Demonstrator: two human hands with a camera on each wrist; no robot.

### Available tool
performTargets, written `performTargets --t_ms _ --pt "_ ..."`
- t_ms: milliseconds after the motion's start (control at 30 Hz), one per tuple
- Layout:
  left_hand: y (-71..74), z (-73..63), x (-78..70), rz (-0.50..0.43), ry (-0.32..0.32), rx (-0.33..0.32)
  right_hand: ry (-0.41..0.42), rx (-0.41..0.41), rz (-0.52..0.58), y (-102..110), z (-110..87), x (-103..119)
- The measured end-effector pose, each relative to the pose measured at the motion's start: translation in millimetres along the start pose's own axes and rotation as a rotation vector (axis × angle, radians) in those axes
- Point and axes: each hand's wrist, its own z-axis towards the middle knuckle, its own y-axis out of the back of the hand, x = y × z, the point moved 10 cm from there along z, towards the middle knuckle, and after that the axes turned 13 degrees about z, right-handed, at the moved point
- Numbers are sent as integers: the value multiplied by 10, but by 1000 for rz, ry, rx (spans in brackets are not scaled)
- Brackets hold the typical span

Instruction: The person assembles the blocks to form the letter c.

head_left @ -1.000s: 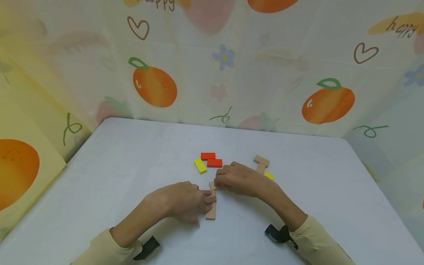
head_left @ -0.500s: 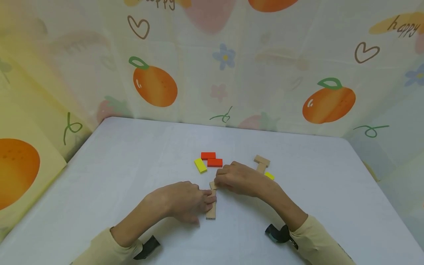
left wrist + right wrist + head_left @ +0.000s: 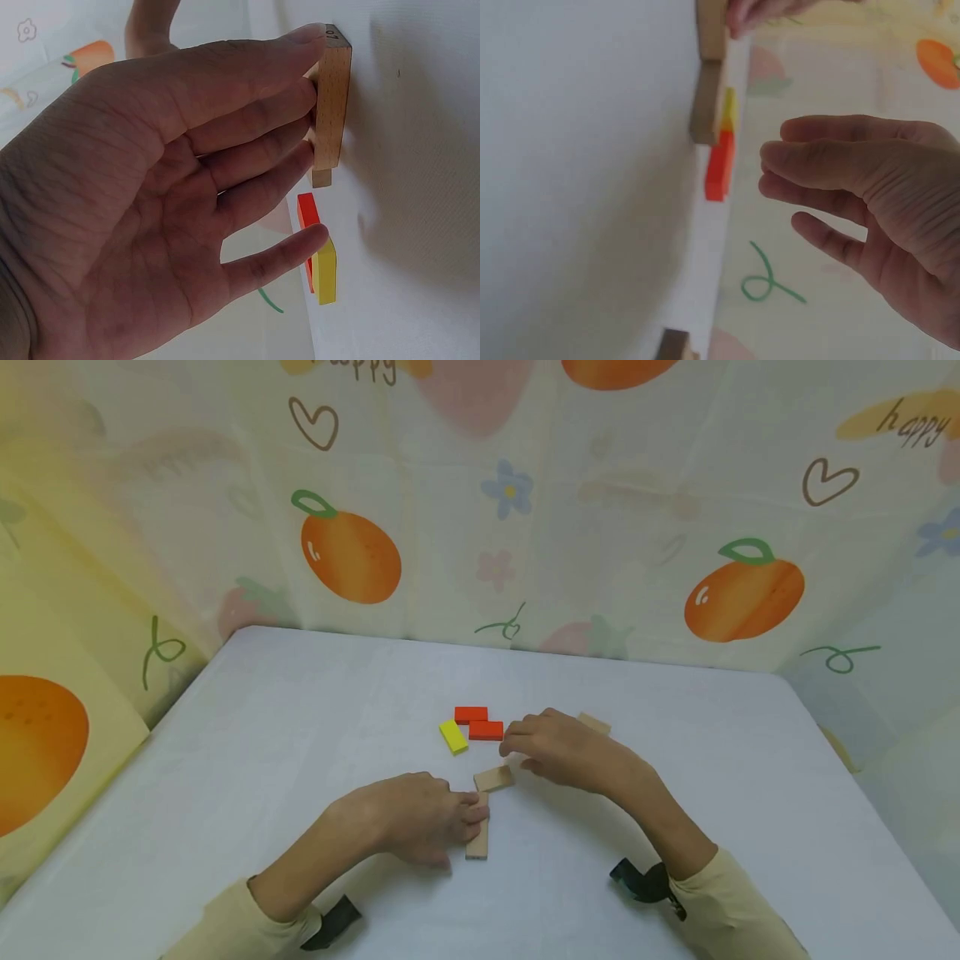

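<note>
In the head view, my left hand (image 3: 420, 817) lies over a long plain wooden block (image 3: 477, 839), its fingertips resting on it. The left wrist view shows those fingers nearly straight against the wooden block (image 3: 334, 105), with the palm holding nothing. A second plain wooden block (image 3: 493, 778) lies angled at the far end of the first, apparently touching its corner. My right hand (image 3: 566, 750) hovers beyond and right of that second block, holding nothing. Seen from the right wrist, its fingers (image 3: 817, 161) are relaxed and apart from every block.
Two red blocks (image 3: 486, 731) lie together behind the hands, with a yellow block (image 3: 453, 737) at their left. Part of another wooden block (image 3: 595, 723) shows past my right hand, which hides whatever lies in front of it. The white table (image 3: 337, 693) ends at a fruit-printed curtain.
My right hand has let go of the angled wooden block and moved up and to the right. That block now shows fully. My left hand has stayed in place.
</note>
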Motion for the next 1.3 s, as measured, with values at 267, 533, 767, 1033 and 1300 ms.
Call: performTargets --t_ms 267,533,767,1033,1300 --pt "-3 0 -9 5 4 3 -173 -45 60 301 -313 -432" --pt "-11 -15 -11 38 -4 -6 -212 -38 104 288 -550 -763" --pt "-7 -14 -14 53 -10 -13 -254 24 247 114 -602 -882" --pt "3 -9 -8 32 -13 -18 -290 70 257 -10 -581 -943" --pt "-13 -9 -12 41 -5 -13 -229 35 122 -11 -551 -893"
